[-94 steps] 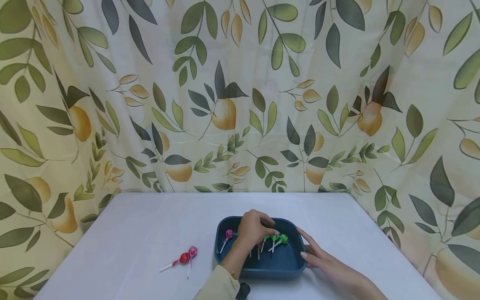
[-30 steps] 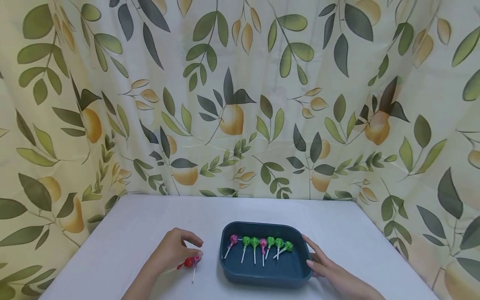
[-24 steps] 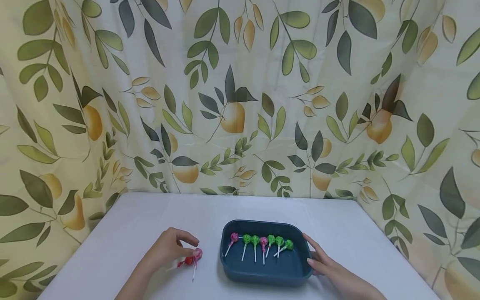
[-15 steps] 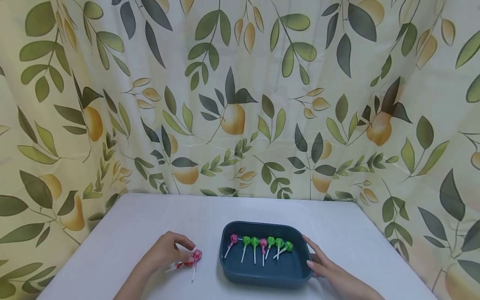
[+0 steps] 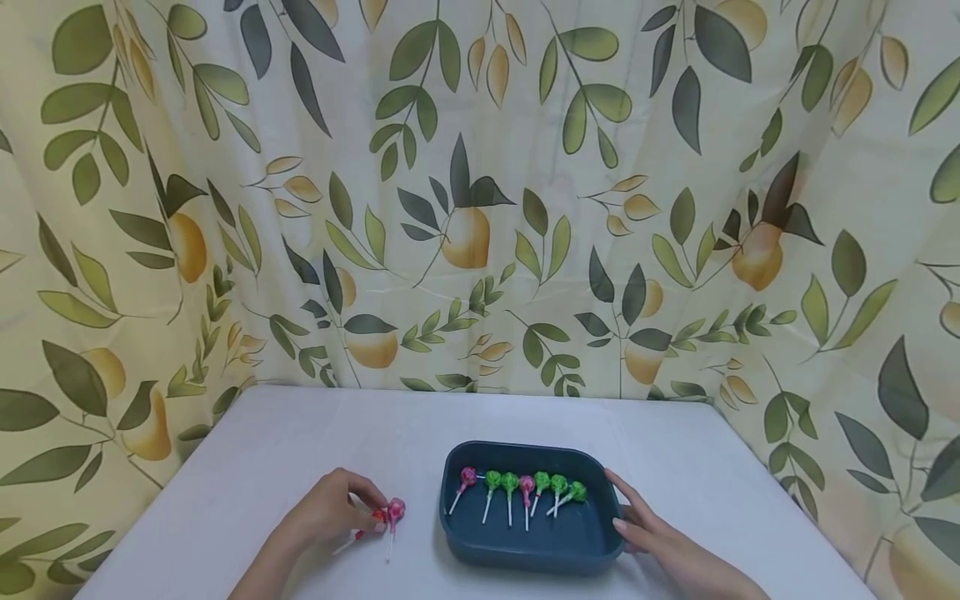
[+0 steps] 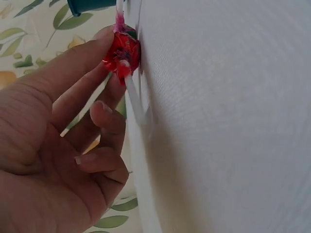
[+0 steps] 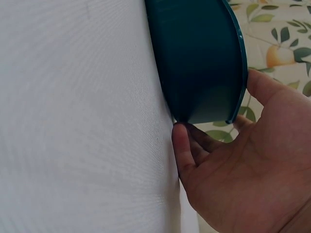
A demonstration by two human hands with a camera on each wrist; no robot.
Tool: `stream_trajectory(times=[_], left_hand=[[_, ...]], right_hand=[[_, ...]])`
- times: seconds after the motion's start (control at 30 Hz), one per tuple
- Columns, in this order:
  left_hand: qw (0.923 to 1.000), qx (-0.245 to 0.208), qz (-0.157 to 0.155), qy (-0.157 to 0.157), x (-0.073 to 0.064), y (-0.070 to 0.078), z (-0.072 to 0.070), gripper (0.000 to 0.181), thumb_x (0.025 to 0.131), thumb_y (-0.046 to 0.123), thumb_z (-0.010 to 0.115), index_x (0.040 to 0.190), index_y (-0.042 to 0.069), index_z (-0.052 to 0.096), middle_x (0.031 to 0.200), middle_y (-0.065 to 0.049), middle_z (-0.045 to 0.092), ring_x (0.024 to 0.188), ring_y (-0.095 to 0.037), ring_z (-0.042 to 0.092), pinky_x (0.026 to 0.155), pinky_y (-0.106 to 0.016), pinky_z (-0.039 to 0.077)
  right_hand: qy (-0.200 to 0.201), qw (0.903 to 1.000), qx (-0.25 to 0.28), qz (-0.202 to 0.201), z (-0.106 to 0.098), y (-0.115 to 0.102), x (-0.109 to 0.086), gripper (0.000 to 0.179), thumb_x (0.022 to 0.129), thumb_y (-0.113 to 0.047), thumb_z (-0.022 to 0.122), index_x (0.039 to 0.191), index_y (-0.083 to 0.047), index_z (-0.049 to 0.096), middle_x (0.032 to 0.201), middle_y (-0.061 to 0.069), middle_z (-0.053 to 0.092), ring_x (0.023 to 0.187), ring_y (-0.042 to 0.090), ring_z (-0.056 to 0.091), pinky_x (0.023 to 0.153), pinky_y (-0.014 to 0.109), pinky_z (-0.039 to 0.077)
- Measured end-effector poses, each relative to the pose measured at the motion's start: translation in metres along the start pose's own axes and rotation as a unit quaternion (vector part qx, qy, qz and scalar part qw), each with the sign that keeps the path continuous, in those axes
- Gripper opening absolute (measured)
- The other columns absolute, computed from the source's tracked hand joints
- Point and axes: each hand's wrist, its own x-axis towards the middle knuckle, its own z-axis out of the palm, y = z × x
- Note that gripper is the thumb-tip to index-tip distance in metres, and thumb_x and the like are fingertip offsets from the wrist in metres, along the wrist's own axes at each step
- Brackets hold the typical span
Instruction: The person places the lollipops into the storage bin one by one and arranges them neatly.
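Note:
My left hand is low over the left part of the table, its fingertips pinching a red-wrapped lollipop by the head. The white stick of that lollipop slants down toward the tabletop. Right beside it lies a pink lollipop, its stick pointing toward me. My right hand touches the right end of a dark blue box. In the right wrist view, its spread fingers reach the rim and the lower wall from outside. Inside the box, several green lollipops and two pink lollipops lie in a row.
A white cloth covers the table. Behind and around it hangs a curtain printed with leaves and fruit. The box's raised left wall stands between the two loose lollipops and the row inside.
My left hand has left the box and moved left to the loose lollipops. Its fingers have shifted from beside the pink one to pinch the red one. My right hand stays at the box.

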Motion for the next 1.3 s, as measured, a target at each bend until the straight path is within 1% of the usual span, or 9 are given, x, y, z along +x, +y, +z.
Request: stream_trajectory(times=[0.13, 0.23, 0.37, 0.47, 0.7, 0.93, 1.1, 1.17, 1.3], left_hand=[[0.9999, -0.002, 0.006, 0.010, -0.003, 0.000, -0.002, 0.019, 0.076, 0.008, 0.092, 0.089, 0.012, 0.080, 0.083, 0.004, 0.070, 0.071, -0.018, 0.056, 0.061, -0.033, 0.045], [0.9999, 0.001, 0.011, 0.009, -0.004, 0.000, -0.004, 0.018, 0.075, 0.009, 0.092, 0.088, 0.012, 0.080, 0.084, 0.004, 0.070, 0.072, -0.018, 0.056, 0.063, -0.034, 0.044], [0.9999, 0.010, -0.001, 0.004, -0.003, 0.001, -0.007, 0.020, 0.073, 0.011, 0.094, 0.088, 0.014, 0.080, 0.086, 0.003, 0.070, 0.076, -0.018, 0.055, 0.066, -0.036, 0.045], [0.9998, 0.014, -0.011, 0.006, -0.003, 0.001, -0.007, 0.022, 0.071, 0.011, 0.095, 0.087, 0.014, 0.080, 0.088, 0.003, 0.070, 0.079, -0.019, 0.055, 0.067, -0.037, 0.044], [0.9999, 0.005, -0.012, -0.001, -0.004, -0.001, -0.005, 0.020, 0.072, 0.009, 0.094, 0.087, 0.012, 0.080, 0.084, 0.002, 0.068, 0.077, -0.019, 0.054, 0.066, -0.037, 0.044], [0.9990, 0.024, -0.030, 0.022, -0.003, 0.002, -0.006, 0.017, 0.074, 0.012, 0.093, 0.086, 0.013, 0.081, 0.083, 0.004, 0.069, 0.073, -0.019, 0.054, 0.063, -0.036, 0.046], [0.9978, 0.029, -0.047, 0.035, -0.001, 0.005, -0.009, 0.015, 0.077, 0.014, 0.092, 0.087, 0.016, 0.082, 0.083, 0.005, 0.070, 0.075, -0.020, 0.053, 0.064, -0.036, 0.045], [0.9980, 0.027, -0.044, 0.038, 0.000, 0.007, -0.010, 0.014, 0.077, 0.015, 0.092, 0.088, 0.016, 0.082, 0.083, 0.005, 0.070, 0.075, -0.020, 0.053, 0.064, -0.036, 0.044], [0.9989, 0.023, -0.013, 0.040, 0.002, 0.010, -0.013, 0.014, 0.077, 0.016, 0.092, 0.088, 0.017, 0.082, 0.083, 0.005, 0.072, 0.074, -0.019, 0.054, 0.063, -0.034, 0.043]], right_hand=[[-0.001, 1.0000, 0.001, -0.001, -0.001, -0.002, -0.001, 0.076, 0.106, -0.059, 0.044, 0.166, -0.037, 0.003, 0.162, 0.035, 0.019, 0.134, 0.057, 0.040, 0.097, 0.083, 0.026], [0.000, 1.0000, 0.000, -0.003, -0.002, -0.003, -0.002, 0.076, 0.106, -0.058, 0.045, 0.166, -0.038, 0.003, 0.161, 0.034, 0.020, 0.131, 0.054, 0.043, 0.097, 0.082, 0.026], [0.009, 1.0000, -0.001, 0.003, -0.002, -0.004, -0.002, 0.077, 0.105, -0.060, 0.047, 0.166, -0.040, 0.004, 0.161, 0.034, 0.021, 0.132, 0.055, 0.043, 0.097, 0.082, 0.026], [0.016, 0.9998, -0.006, 0.008, -0.002, -0.004, -0.002, 0.077, 0.104, -0.062, 0.048, 0.165, -0.042, 0.005, 0.161, 0.034, 0.021, 0.133, 0.057, 0.041, 0.097, 0.082, 0.026], [0.016, 0.9998, -0.008, 0.008, -0.002, -0.003, -0.002, 0.077, 0.104, -0.061, 0.047, 0.165, -0.041, 0.006, 0.161, 0.034, 0.022, 0.131, 0.055, 0.043, 0.096, 0.083, 0.026], [0.011, 0.9999, -0.010, 0.001, -0.003, -0.001, -0.002, 0.076, 0.106, -0.058, 0.046, 0.166, -0.037, 0.004, 0.159, 0.034, 0.024, 0.129, 0.052, 0.046, 0.098, 0.081, 0.027], [0.011, 0.9998, -0.015, -0.003, -0.002, 0.001, -0.001, 0.075, 0.107, -0.056, 0.044, 0.167, -0.035, 0.003, 0.159, 0.035, 0.024, 0.129, 0.052, 0.046, 0.098, 0.081, 0.028], [0.013, 0.9998, -0.016, -0.001, -0.001, 0.001, 0.000, 0.075, 0.107, -0.056, 0.044, 0.167, -0.034, 0.003, 0.159, 0.036, 0.023, 0.129, 0.053, 0.046, 0.097, 0.081, 0.028], [0.017, 0.9998, -0.011, 0.005, 0.001, 0.000, -0.001, 0.076, 0.107, -0.058, 0.045, 0.166, -0.035, 0.004, 0.160, 0.036, 0.022, 0.130, 0.054, 0.044, 0.097, 0.082, 0.027]])
